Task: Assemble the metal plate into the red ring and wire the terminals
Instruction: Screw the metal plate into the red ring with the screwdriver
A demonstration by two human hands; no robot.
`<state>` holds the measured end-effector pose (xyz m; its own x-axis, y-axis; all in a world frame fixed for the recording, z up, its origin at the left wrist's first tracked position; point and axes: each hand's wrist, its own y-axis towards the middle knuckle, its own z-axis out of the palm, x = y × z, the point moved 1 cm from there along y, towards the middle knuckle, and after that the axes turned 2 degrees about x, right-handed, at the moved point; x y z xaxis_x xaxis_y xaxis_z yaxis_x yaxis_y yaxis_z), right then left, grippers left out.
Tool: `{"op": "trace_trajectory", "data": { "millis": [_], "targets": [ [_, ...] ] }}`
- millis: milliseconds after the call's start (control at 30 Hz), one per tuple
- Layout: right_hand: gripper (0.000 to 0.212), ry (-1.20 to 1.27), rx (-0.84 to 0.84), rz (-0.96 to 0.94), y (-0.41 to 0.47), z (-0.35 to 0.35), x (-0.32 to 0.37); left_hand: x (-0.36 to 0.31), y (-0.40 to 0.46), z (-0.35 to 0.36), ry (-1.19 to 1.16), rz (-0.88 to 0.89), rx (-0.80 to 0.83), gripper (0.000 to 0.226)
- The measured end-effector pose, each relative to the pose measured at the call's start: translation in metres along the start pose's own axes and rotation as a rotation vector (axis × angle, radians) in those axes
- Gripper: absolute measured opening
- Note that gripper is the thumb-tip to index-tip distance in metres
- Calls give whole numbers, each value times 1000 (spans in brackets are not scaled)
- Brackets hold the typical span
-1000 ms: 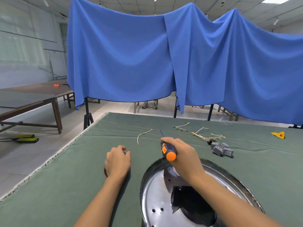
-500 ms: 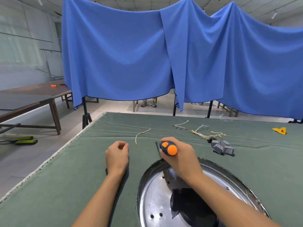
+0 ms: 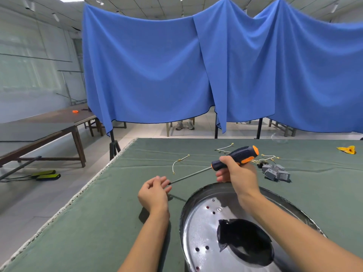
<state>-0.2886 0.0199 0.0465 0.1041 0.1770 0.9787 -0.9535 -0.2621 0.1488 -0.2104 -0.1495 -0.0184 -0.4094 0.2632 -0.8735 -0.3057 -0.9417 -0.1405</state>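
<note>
Shiny round metal plate (image 3: 198, 228) lies near, right of left hand (image 3: 154, 194) | right hand (image 3: 236, 176) grips black-orange screwdriver (image 3: 234, 158) | shaft points left, tip at left fingers (image 3: 166, 186), curled, perhaps pinching a screw: cannot tell | red ring unseen.

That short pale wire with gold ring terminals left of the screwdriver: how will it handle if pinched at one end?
The short pale wire lies in a loose curve, so probably floppy. It looks thin, likely very light, and may drag on the green cloth.
</note>
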Motion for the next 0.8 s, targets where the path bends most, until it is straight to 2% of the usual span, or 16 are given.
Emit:
{"op": "trace_trajectory", "data": {
  "millis": [133, 233, 400, 567, 800],
  "targets": [
    [18, 118, -67, 42, 1, -3, 1, -7, 4, -1, -171, -173, -7, 17],
    [17, 164, -71, 56, 1, -5, 2, -14, 3, 0, -264, -292, 66, 9],
    [16, 158, -58, 57, 0, -5, 2, -14, 3, 1, -355, -435, 224, 15],
    [17, 163, -55, 54, 0, -5, 1, -14, 3, -1, -392, -485, 315, 18],
    [17, 163, -56, 62, -1, -6, 1, -17, 0, 0, -411, -492, 289, 19]
  ]
}}
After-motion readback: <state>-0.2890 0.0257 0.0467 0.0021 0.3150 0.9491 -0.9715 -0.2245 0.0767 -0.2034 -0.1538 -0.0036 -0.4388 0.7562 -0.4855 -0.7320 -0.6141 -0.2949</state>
